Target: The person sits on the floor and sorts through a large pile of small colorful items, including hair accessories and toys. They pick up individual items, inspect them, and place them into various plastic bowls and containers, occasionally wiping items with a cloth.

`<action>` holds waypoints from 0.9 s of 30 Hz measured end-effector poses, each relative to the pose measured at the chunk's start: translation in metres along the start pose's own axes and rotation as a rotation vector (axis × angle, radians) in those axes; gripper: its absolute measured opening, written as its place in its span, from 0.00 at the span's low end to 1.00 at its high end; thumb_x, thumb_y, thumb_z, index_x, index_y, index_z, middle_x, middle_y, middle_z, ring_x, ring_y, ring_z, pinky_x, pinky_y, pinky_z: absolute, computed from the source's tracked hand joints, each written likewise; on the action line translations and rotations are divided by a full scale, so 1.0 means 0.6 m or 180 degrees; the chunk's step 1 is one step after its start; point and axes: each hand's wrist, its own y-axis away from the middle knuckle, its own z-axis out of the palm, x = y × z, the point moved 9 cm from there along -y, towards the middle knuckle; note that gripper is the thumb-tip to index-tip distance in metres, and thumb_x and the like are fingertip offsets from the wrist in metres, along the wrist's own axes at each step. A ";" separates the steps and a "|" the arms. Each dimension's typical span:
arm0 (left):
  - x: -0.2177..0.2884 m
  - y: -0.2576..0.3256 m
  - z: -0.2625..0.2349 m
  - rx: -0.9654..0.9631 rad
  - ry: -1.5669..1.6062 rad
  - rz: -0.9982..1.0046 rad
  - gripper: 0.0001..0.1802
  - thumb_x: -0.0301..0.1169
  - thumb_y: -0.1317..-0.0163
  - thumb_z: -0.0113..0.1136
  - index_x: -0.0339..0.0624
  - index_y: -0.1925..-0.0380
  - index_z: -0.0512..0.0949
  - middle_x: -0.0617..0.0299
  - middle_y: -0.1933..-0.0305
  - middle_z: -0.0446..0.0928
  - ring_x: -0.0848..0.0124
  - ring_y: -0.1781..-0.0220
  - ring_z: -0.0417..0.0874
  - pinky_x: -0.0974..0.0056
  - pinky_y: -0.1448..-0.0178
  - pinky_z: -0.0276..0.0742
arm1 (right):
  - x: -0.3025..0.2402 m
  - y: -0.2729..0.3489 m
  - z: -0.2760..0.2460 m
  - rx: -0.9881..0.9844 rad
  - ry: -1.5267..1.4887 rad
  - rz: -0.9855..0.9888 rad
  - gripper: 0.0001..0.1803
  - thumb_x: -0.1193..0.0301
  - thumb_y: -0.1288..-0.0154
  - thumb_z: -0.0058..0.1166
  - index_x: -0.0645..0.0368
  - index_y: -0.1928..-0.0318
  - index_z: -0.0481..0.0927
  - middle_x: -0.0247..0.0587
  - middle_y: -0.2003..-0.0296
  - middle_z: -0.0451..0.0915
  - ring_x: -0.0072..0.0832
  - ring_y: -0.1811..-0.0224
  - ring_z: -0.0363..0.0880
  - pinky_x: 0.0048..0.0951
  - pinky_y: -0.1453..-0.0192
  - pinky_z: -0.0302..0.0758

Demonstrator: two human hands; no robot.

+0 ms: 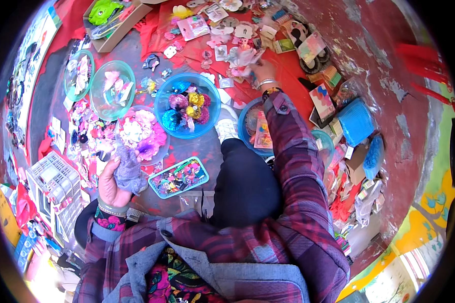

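Clearance beside right hand (pixel 264 73): bare red cloth (pixel 292 70) to its right. Its fingers touch a pink packet (pixel 242 58); grip unclear. Left hand (pixel 111 187) closes around a grey bundle (pixel 129 170). Grey surface (pixel 199 147) separates bowl (pixel 214 96) and tray (pixel 185 188). Worn maroon surface (pixel 389 65) borders the right.

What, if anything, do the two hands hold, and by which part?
The left hand holds a crumpled grey-purple cloth by its left side. The right hand is at a translucent pinkish bundle; whether it grips cannot be told.
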 end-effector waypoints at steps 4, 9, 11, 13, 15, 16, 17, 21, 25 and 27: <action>0.005 0.007 -0.003 -0.0024 0.0049 0.0032 0.21 0.29 0.45 0.49 0.35 0.49 0.65 0.47 0.53 0.73 0.58 0.52 0.75 0.57 0.48 0.71 | -0.103 0.094 0.070 -0.0129 0.0302 -0.1039 0.15 0.67 0.52 0.51 0.61 0.64 0.77 0.54 0.67 0.77 0.47 0.62 0.75 0.38 0.58 0.71; 0.009 0.018 -0.019 0.0082 -0.0094 0.0090 0.21 0.33 0.45 0.52 0.40 0.50 0.68 0.50 0.51 0.72 0.60 0.53 0.76 0.58 0.56 0.73 | -0.086 0.161 0.092 -0.0708 0.0278 -0.0473 0.11 0.69 0.49 0.50 0.55 0.64 0.79 0.46 0.65 0.78 0.41 0.61 0.76 0.35 0.57 0.72; 0.009 0.021 -0.020 0.0047 -0.0108 0.0069 0.21 0.33 0.45 0.52 0.40 0.50 0.68 0.51 0.52 0.72 0.60 0.53 0.76 0.58 0.56 0.73 | -0.040 0.140 0.052 -0.0273 0.0146 -0.0035 0.10 0.67 0.50 0.51 0.54 0.66 0.80 0.44 0.65 0.79 0.39 0.61 0.77 0.34 0.58 0.73; 0.011 0.023 -0.019 -0.0042 0.0027 0.0074 0.22 0.30 0.45 0.50 0.36 0.50 0.66 0.48 0.53 0.73 0.59 0.53 0.76 0.57 0.51 0.73 | -0.002 0.109 0.009 0.0059 0.0158 0.0225 0.13 0.65 0.51 0.53 0.54 0.63 0.79 0.45 0.64 0.79 0.40 0.62 0.77 0.34 0.58 0.73; 0.013 0.028 -0.022 -0.0046 0.0102 0.0082 0.22 0.29 0.45 0.49 0.33 0.49 0.65 0.47 0.54 0.73 0.58 0.52 0.76 0.57 0.48 0.72 | 0.001 0.086 -0.022 0.0284 0.0133 0.0385 0.19 0.64 0.53 0.54 0.56 0.58 0.76 0.50 0.63 0.78 0.44 0.61 0.76 0.36 0.57 0.73; 0.012 0.029 -0.020 -0.0047 0.0108 0.0071 0.22 0.29 0.45 0.49 0.33 0.49 0.65 0.47 0.54 0.73 0.58 0.52 0.76 0.58 0.48 0.72 | 0.001 0.078 -0.038 0.0429 0.0041 0.0506 0.21 0.64 0.54 0.54 0.58 0.57 0.74 0.53 0.62 0.77 0.47 0.59 0.75 0.38 0.56 0.72; 0.012 0.030 -0.019 -0.0046 0.0116 0.0062 0.22 0.29 0.45 0.49 0.32 0.49 0.65 0.47 0.54 0.73 0.58 0.52 0.76 0.58 0.48 0.71 | -0.001 0.073 -0.048 0.0571 -0.0053 0.0626 0.24 0.64 0.55 0.54 0.59 0.55 0.73 0.56 0.62 0.76 0.49 0.58 0.74 0.40 0.55 0.71; 0.010 0.031 -0.017 -0.0040 0.0088 0.0014 0.23 0.29 0.45 0.50 0.32 0.49 0.64 0.47 0.54 0.73 0.58 0.52 0.76 0.59 0.47 0.71 | -0.069 0.052 -0.010 0.0187 0.0483 -0.0336 0.29 0.63 0.57 0.56 0.62 0.52 0.69 0.58 0.63 0.76 0.51 0.58 0.73 0.41 0.54 0.71; 0.009 0.032 -0.019 -0.0048 0.0087 0.0015 0.23 0.29 0.46 0.50 0.32 0.49 0.65 0.47 0.54 0.73 0.57 0.53 0.76 0.58 0.47 0.70 | 0.004 0.023 0.019 0.0104 0.0190 -0.0144 0.21 0.66 0.53 0.54 0.60 0.57 0.74 0.56 0.66 0.77 0.49 0.60 0.75 0.41 0.55 0.71; 0.013 0.037 -0.030 0.0011 0.0038 0.0093 0.22 0.30 0.45 0.50 0.34 0.50 0.66 0.48 0.53 0.73 0.58 0.53 0.76 0.58 0.50 0.72 | 0.002 0.048 0.012 -0.0130 -0.0593 0.0618 0.12 0.68 0.47 0.50 0.59 0.63 0.78 0.53 0.68 0.78 0.41 0.63 0.78 0.38 0.57 0.73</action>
